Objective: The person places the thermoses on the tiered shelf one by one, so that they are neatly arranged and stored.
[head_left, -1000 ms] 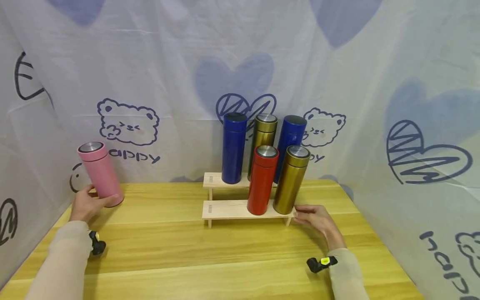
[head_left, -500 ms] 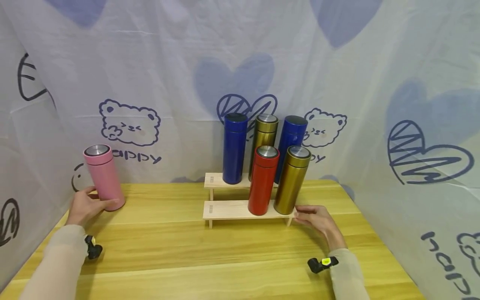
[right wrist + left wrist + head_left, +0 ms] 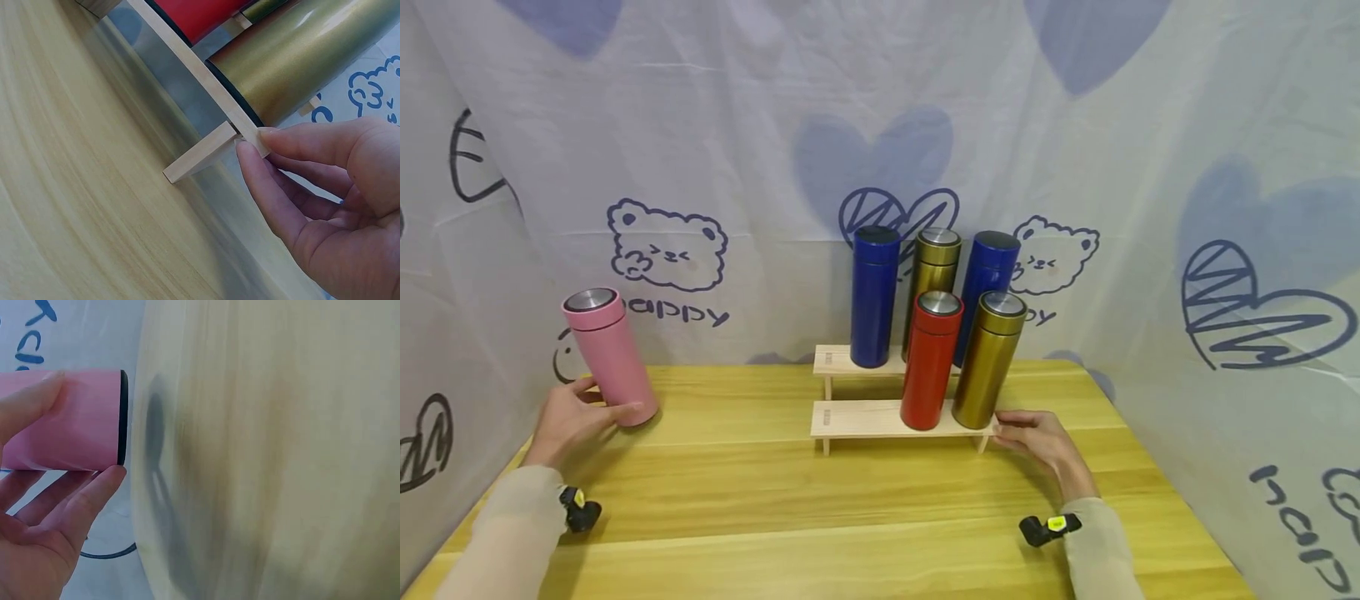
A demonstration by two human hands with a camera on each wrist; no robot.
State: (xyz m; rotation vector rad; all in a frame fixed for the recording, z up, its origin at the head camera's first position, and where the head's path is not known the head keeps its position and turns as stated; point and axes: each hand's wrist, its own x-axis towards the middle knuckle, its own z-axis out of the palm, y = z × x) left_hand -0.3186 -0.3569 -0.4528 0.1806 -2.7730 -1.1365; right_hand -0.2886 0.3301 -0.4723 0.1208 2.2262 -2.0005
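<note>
A pink thermos bottle [image 3: 613,358] with a steel-topped lid leans slightly at the left of the table. My left hand [image 3: 568,421] grips it low, thumb on one side and fingers on the other; its dark base shows close to the tabletop in the left wrist view. At the right, my right hand [image 3: 1037,442] pinches the end of the lower step of a wooden riser [image 3: 212,81] between thumb and fingers. On that step stand a red thermos [image 3: 931,367] and a gold thermos [image 3: 988,367], the gold one nearest my right fingers.
The riser's upper step [image 3: 835,360] carries a blue thermos [image 3: 872,300], another gold thermos [image 3: 934,271] and a second blue thermos [image 3: 988,271], partly hidden behind the front bottles. A printed white cloth [image 3: 760,167] hangs behind and beside the wooden table [image 3: 775,500].
My left hand has drawn the pink thermos slightly nearer to me, and its tilt has varied a little. The head view has shifted slightly. My right hand keeps its pinch on the riser.
</note>
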